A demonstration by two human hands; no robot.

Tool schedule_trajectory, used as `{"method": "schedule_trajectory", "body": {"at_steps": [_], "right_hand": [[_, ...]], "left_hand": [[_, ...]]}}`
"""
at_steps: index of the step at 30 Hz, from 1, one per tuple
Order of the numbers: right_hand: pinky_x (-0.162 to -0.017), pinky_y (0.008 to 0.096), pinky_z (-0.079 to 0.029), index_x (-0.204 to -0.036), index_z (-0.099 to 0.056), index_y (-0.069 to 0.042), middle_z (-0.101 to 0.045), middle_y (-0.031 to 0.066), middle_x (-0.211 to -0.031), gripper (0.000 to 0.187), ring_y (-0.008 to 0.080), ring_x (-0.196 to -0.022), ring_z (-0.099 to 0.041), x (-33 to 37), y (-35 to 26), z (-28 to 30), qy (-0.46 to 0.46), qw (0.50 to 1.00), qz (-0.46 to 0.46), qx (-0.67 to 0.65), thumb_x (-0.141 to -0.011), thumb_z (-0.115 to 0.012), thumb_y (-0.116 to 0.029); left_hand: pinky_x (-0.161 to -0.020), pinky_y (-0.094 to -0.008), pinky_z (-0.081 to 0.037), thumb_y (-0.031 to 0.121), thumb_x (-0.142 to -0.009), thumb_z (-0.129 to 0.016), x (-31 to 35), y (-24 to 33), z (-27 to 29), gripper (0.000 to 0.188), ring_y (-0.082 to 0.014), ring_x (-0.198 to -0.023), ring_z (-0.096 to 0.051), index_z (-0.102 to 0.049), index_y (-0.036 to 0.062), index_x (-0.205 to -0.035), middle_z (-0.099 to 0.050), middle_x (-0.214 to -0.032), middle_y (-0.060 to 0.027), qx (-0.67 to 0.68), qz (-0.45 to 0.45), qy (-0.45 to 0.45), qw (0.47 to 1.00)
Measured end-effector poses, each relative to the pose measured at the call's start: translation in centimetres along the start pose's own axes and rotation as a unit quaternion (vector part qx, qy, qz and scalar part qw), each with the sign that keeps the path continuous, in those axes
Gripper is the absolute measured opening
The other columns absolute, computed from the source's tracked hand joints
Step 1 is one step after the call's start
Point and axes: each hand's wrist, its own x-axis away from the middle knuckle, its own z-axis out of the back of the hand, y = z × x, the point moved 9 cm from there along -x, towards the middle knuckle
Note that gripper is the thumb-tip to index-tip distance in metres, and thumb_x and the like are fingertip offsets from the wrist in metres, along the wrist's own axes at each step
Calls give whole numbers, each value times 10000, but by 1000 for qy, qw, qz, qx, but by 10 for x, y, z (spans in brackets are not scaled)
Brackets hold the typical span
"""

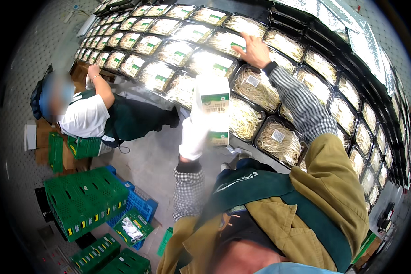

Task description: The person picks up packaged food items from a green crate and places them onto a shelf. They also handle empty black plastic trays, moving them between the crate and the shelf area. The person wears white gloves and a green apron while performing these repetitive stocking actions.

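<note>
Rows of black trays of bean sprouts point(245, 119) under clear film cover the table. My left hand point(192, 137), in a white glove, holds a strip of green-and-white printed labels point(216, 104) above the near edge of the trays. Glare washes out its fingers. Bare and reaching forward, my right hand point(255, 52) has its fingers apart over a labelled tray point(225, 42). Its thumb and forefinger are at the green label on that tray's film. Trays on the left side carry green labels; several close to me show only a small white sticker point(277, 135).
At the left another person point(89, 112) reaches to the table's edge. Green crates point(84, 198) are stacked on the floor at lower left, with a blue crate point(139, 203) beside them. Stacked empty black trays point(301, 34) and shiny silvery sheeting point(351, 23) line the table's far side.
</note>
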Motion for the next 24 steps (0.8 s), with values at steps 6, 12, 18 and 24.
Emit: {"method": "schedule_trajectory", "body": {"at_steps": [6,12,18,24], "right_hand": [[-640,248,-507,-1032,-641,-59,-665,40,-869,205,124,-704,-617,101,-99,119,-75,882,135,-446,-835,-658,-108],[-607,271,-479,-900,-689,-96,-640,21,-785,176,175,-693,-596,107,-98,194,225,903,257,-262,-728,-712,-61],[-630,321,-464,-926,-704,-120,-695,61,-862,241,214,-755,-653,-48,78,91,196,920,-102,-323,-846,-597,-321],[-815,439,-326,-1024,-668,-149,-654,69,-891,394,242,-904,-564,-84,134,-20,64,981,-91,158,-772,-647,-451]], "left_hand": [[-755,-249,-481,32,-812,-660,-38,30,-37,288,-104,-837,-595,-593,-9,-1089,-645,-988,-57,-29,-112,-3,993],[-602,-217,-442,124,-864,-653,-50,64,-43,152,-76,-660,-548,-654,-24,-898,-643,-772,-30,-117,-277,161,940],[-596,-237,-485,98,-815,-670,-51,0,-69,211,-82,-661,-600,-639,-45,-966,-674,-790,-62,-87,-35,-86,992],[-620,-214,-480,115,-777,-745,-6,20,-59,297,-72,-696,-586,-630,-47,-999,-658,-829,-47,-20,64,-68,995]]}}
